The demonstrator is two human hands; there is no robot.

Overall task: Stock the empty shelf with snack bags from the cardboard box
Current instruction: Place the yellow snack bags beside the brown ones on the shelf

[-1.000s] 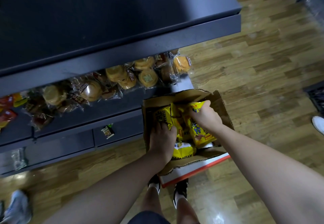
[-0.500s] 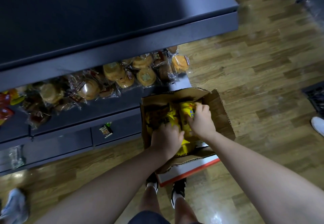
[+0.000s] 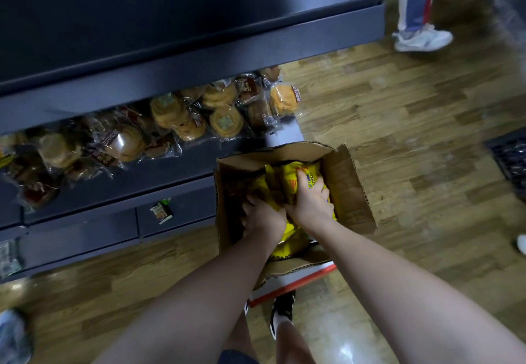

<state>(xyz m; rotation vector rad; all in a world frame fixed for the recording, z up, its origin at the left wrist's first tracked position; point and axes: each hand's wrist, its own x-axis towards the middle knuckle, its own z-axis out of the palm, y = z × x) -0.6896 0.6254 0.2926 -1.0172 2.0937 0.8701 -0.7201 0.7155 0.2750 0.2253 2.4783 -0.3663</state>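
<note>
while i leaned over the cardboard box (image 3: pixel 345 190) on the wooden floor (image 3: pixel 412 141), both my hands were down inside it among the yellow snack bags (image 3: pixel 290 177). my right hand (image 3: pixel 310 204) had its fingers curled over the top of one yellow bag, gripping it. my left hand (image 3: pixel 263 217) sat just beside it, touching it, fingers bent down into the bags, though i could not tell if they held one. the box stood right by the dark shelf unit (image 3: pixel 176 59), whose lower level held wrapped buns (image 3: pixel 225 120). another person's white shoe (image 3: pixel 421 39) stood well apart near the shelf's far end.
</note>
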